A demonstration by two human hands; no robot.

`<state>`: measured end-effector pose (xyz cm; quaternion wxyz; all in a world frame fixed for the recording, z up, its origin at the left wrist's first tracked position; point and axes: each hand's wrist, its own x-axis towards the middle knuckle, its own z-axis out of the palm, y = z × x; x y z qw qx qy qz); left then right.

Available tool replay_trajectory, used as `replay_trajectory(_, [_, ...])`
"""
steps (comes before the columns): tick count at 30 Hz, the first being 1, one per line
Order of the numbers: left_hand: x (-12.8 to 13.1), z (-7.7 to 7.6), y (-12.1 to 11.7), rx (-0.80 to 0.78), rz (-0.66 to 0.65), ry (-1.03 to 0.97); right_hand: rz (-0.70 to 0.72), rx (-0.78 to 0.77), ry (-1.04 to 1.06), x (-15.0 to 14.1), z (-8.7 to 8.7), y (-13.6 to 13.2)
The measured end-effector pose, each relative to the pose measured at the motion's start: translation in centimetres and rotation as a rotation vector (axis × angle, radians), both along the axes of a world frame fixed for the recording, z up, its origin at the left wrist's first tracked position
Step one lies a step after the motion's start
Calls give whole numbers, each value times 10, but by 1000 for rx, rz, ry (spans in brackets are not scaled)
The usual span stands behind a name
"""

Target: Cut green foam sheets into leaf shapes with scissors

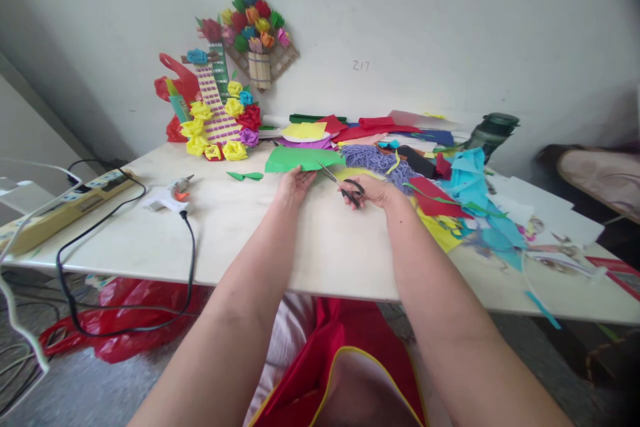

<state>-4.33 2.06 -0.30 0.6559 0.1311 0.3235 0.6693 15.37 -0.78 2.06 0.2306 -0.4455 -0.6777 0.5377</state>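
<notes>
Green sheet (290,159), one, in pinching left grip (299,185) and scissors (355,197), one pair, in curled right grip (373,189)

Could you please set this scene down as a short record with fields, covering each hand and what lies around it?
Left hand: holding a green sheet at its near edge
Right hand: gripping black-handled scissors, tip over the sheet's right part
To the left: green leaf-shaped pieces, white glue gun, power strip
To the right: purple stringy pile, turquoise material, dark bottle
On the wall: colourful flower arrangement
</notes>
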Motion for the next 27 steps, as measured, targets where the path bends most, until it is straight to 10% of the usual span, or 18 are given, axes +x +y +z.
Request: replay_trajectory(27, [11,0,-4,-6,-26,-92,-108,9,96,-21,-9,0])
